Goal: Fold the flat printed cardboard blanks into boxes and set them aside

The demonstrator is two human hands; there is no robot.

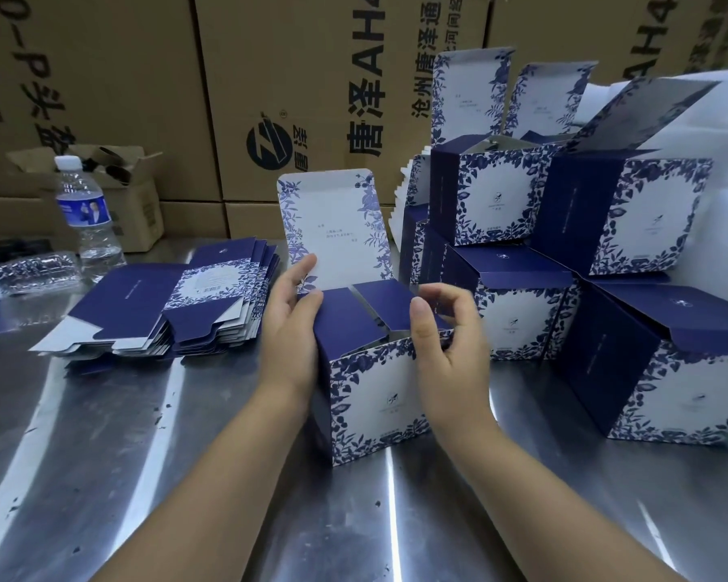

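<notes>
Squarely between the hands, the half-folded box [379, 396] stands on the counter [186, 455], left hand [291, 325] pressing flat-fingered against its side, right hand [446, 342] pinching its rim with curled fingers.

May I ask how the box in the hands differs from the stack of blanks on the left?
The box stands erected with its lid flap upright; the stack of blanks lies flat. The box is one piece, between the left hand and right hand; the blanks are many, untouched. Both carry navy floral print.
</notes>
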